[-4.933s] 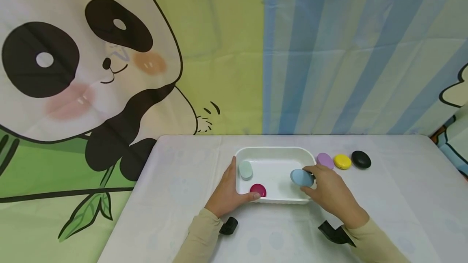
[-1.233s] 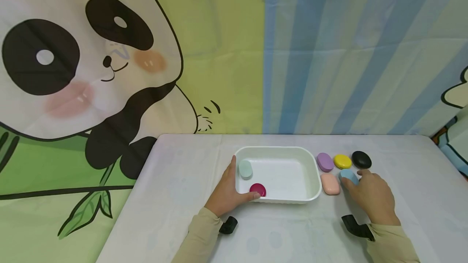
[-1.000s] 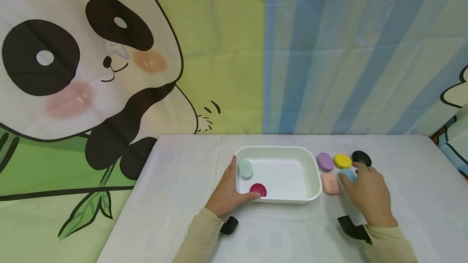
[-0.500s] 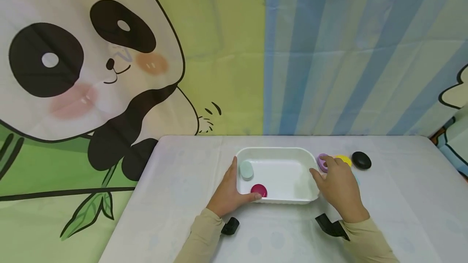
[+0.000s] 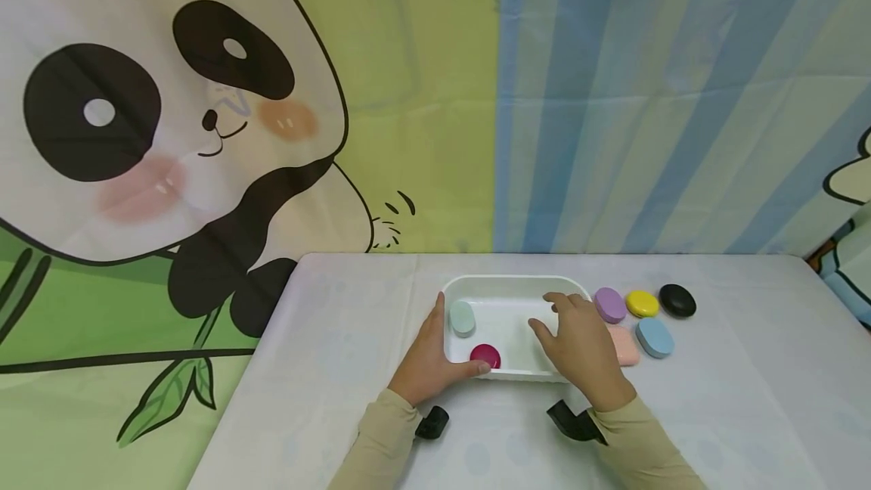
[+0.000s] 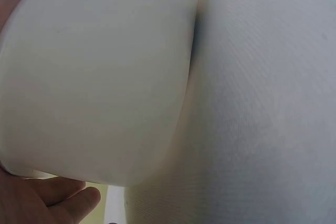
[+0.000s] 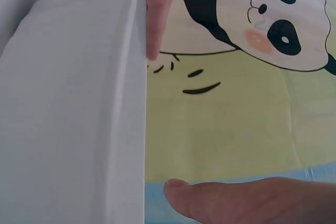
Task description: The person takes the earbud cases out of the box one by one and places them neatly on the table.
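Left hand grips the white tray at its near-left corner: fingers along the left end wall, thumb over the near rim. Right hand grips nothing; it hovers over the tray's right part, thumb and index spread apart. Inside tray: pale green piece by the left wall, red piece against the near wall, just by the left thumb; thumb contact unclear. Outside, right of tray: purple piece, yellow piece, black piece in a back row; pink piece, partly hidden by the right hand, and blue piece in front. Both forearms, beige sleeves, angle inward from the near edge. White-covered table; panda-print backdrop behind.
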{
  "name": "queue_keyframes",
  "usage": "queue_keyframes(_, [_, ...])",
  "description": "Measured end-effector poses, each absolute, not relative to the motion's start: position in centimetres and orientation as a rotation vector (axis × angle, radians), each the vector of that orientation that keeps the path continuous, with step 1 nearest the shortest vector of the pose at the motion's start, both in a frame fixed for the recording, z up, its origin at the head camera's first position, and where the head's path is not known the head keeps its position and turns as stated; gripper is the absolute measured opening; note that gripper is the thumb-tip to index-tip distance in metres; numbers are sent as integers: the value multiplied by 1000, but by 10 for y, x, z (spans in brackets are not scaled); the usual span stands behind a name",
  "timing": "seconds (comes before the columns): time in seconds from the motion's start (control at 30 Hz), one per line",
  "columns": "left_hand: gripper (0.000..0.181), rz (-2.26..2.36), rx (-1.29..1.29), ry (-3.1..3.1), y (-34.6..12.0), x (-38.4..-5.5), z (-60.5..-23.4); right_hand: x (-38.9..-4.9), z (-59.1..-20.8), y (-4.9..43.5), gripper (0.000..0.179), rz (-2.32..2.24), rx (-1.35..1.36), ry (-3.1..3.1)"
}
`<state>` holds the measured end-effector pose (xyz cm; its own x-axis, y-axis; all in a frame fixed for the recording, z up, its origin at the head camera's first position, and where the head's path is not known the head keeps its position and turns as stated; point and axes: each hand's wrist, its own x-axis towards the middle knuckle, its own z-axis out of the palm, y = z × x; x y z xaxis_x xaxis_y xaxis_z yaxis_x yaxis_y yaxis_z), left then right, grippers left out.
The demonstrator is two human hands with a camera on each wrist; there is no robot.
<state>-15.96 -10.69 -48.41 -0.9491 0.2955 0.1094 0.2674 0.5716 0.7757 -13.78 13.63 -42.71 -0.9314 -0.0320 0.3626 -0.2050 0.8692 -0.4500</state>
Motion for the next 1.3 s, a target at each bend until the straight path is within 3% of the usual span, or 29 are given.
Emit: queue_keyframes(1.3, [129, 1293, 522, 2773, -108, -160, -484, -178, -459, 53, 50, 853, 412, -2896])
